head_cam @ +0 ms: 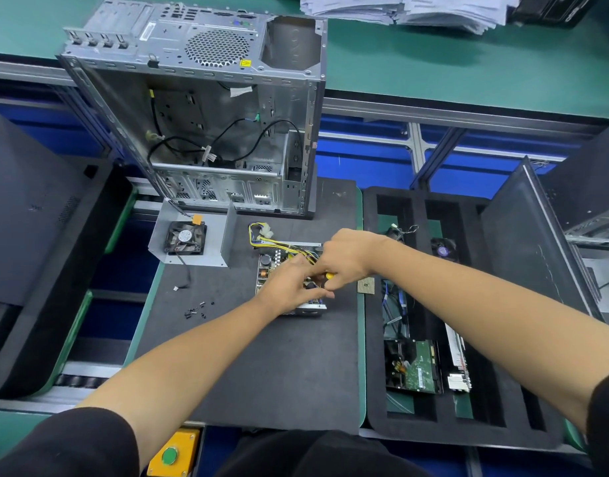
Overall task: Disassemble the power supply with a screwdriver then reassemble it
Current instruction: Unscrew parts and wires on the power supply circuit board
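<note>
The power supply (272,270) lies opened on the black mat, its circuit board and yellow-black wires (261,235) exposed. Its grey metal cover with the fan (187,237) lies apart to the left. Several small black screws (196,309) are scattered on the mat. My right hand (347,256) grips a screwdriver with a yellow handle (329,275) over the board; its tip is hidden. My left hand (292,285) rests on the supply's front part, fingers curled near the screwdriver; what they hold is hidden.
An open grey computer case (206,125) stands behind the mat. A small CPU chip (366,286) lies right of the supply. A black foam tray (433,418) to the right holds a hard drive (413,366) and cables. A yellow box with a green button (170,454) sits at the near edge.
</note>
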`<state>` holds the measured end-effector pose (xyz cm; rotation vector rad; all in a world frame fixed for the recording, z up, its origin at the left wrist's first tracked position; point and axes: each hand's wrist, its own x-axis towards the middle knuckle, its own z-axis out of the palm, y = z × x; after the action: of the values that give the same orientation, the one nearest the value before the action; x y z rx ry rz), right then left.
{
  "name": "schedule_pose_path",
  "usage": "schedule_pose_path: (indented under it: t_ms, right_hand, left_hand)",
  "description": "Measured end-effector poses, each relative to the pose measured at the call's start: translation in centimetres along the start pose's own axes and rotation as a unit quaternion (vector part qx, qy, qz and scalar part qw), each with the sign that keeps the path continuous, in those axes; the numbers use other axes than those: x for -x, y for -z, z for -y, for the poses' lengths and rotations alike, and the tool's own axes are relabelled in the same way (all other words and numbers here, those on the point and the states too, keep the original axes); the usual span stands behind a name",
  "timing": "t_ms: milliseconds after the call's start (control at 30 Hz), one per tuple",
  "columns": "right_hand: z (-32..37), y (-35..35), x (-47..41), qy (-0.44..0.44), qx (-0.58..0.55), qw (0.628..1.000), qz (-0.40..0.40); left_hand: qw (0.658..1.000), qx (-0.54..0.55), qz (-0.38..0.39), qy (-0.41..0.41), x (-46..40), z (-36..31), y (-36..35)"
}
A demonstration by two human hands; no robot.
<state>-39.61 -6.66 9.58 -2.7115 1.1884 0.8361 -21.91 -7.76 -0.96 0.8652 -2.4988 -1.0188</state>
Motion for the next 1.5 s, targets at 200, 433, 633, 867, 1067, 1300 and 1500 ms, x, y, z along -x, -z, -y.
schedule_pose_path:
  t_ms: [200, 433, 633, 867, 1067, 1300, 1500]
  right_hand:
    - [0.1, -1.0, 0.2, -0.01, -0.029, 0.999, -0.018]
    - [0.6, -1.3, 0.1, -0.056, -0.034, 0.998, -0.01]
    - [1.1, -2.0, 0.6, -0.09, -0.104, 0.99, -0.043]
    - [3.3, -3.9, 0.3, -0.221, -0.341, 0.905, -0.123]
    - [5.1, -2.4, -1.6, -0.3, -0.39, 0.835, -0.247]
    - [7.5, -1.3, -4.4, -0.397, -0.594, 0.6, -0.36]
    - [10.8, -2.8, -5.7, -0.387, -0.693, 0.513, -0.326]
  left_hand:
    - [1.0, 0.007, 0.02, 0.006, 0.0, 0.2, -0.2]
    - [1.0, 0.006, 0.031, 0.004, 0.1, 0.3, -0.1]
    - [0.999, 0.006, 0.031, 0.013, 0.2, 0.2, -0.1]
    - [0.998, 0.003, 0.031, 0.055, 0.1, -0.1, 0.2]
    - [0.998, 0.048, -0.012, 0.049, 0.9, 0.7, 3.2]
    - [0.991, 0.054, -0.08, 0.095, 5.7, 5.5, 8.4]
    - [0.985, -0.017, -0.086, 0.152, 10.7, 9.8, 10.4]
